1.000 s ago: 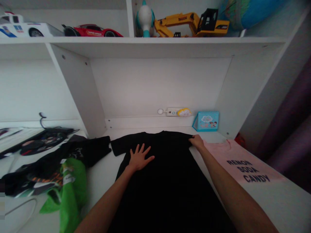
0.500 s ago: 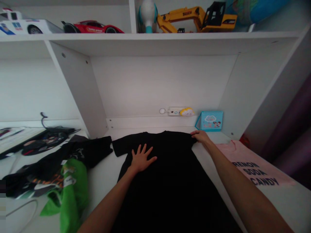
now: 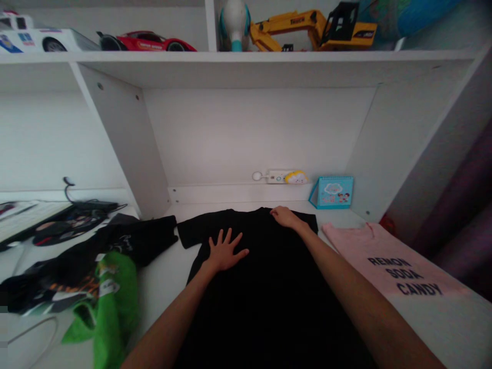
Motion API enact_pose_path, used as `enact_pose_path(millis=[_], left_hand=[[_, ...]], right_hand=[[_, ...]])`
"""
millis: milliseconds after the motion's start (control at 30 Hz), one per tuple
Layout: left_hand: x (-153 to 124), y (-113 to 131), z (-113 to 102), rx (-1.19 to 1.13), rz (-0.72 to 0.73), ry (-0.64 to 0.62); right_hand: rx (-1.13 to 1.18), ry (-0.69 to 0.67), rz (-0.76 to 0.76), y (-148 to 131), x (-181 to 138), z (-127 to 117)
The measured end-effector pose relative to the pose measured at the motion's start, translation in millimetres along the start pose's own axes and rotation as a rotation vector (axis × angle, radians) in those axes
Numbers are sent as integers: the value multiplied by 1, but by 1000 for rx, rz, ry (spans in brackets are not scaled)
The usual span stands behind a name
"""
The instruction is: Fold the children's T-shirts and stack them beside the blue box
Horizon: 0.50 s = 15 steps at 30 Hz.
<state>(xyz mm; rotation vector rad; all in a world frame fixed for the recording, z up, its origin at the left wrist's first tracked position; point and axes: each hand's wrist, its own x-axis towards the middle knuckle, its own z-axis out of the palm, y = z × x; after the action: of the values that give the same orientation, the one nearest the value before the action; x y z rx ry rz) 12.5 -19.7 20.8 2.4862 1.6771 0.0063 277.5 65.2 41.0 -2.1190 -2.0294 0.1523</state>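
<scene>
Fingers (image 3: pixel 230 240) of the left hand (image 3: pixel 225 251) are spread wide apart and pressed flat on the black T-shirt (image 3: pixel 265 292) at lower centre of the frame. That shirt lies flat on the white desk (image 3: pixel 165 277), plain and dark, with no print to be seen, one short sleeve reaching left and its collar edge toward the back wall. Right hand (image 3: pixel 284 217), a little farther back at centre, rests palm down on the collar edge with its fingers together, loosely curved; whether they pinch the cloth cannot be told.

At lower right lies a pink shirt (image 3: pixel 388 261) printed "REMON SODA CANDY" in black. At lower left a green garment (image 3: pixel 113 302) lies against a heap of dark clothes (image 3: pixel 77 261).

Farther back, against the wall, stand a small blue calendar (image 3: pixel 333 192) and a white power strip (image 3: pixel 279 177). On the shelf along the top of the frame sit a yellow toy excavator (image 3: pixel 311 32), lettered along its boom too small to read surely, a red toy car (image 3: pixel 148 42) and a white toy vehicle (image 3: pixel 42 40).
</scene>
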Motion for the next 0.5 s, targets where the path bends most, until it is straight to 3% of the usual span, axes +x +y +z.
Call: enact_pose_path(millis=[133, 333, 400, 500], left_hand=[[-6, 2, -7, -18, 7, -12], [-16, 5, -32, -53, 18, -206], [-15, 3, -32, -27, 1, -178], [-8, -7, -22, 13, -15, -12]], right_hand=[[26, -62, -24, -40, 14, 29], [41, -108, 45, -45, 23, 55], [43, -123, 43, -41, 25, 57], [38, -120, 40, -39, 24, 56]])
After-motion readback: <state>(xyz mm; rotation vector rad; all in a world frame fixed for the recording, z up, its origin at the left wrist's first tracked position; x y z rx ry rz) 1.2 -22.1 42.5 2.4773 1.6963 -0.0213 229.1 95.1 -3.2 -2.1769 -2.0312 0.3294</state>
